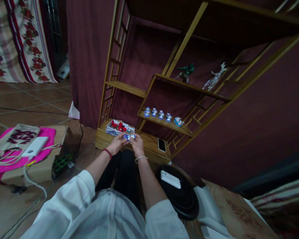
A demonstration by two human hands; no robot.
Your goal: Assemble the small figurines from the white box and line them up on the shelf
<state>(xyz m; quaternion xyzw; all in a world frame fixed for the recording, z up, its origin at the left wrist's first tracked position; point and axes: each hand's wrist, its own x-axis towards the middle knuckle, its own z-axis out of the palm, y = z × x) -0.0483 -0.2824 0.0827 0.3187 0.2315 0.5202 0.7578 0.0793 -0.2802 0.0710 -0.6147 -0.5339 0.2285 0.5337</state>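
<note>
Person crouched in front of a low wooden shelf unit [164, 99], both arms stretched forward, white sleeves pushed up. Left hand [116, 143], red bead bracelet on the wrist, and right hand [138, 143], thin metal bangle, meet over the unit's bottom board, near its front edge. Between the fingertips of both sits a small blue-and-white figurine [129, 136]; fingers of each hand curled in and pinched onto it, left from the left side, right from the right. Too small to tell whether it is one piece or two pressed together.

Just behind the hands, toward the left end of the bottom board, an open shallow box [113, 130] with red items inside [119, 126]. On the same board, toward its right end, a dark phone [161, 144] lies flat, well clear of the hands.

One level up, a short shelf carries a row of similar blue-and-white figurines [161, 115] along its front edge, running left to right, the last one at the right end tipped over. Higher shelf: green figure [186, 71] and a pale translucent one [215, 78], set apart.

Floor left of the unit: cardboard box with a pink cloth [43, 132], a white power bank [35, 146] and cable on top. Right of the person, a round black stool [184, 199] with a white device [170, 179] lying on it.
</note>
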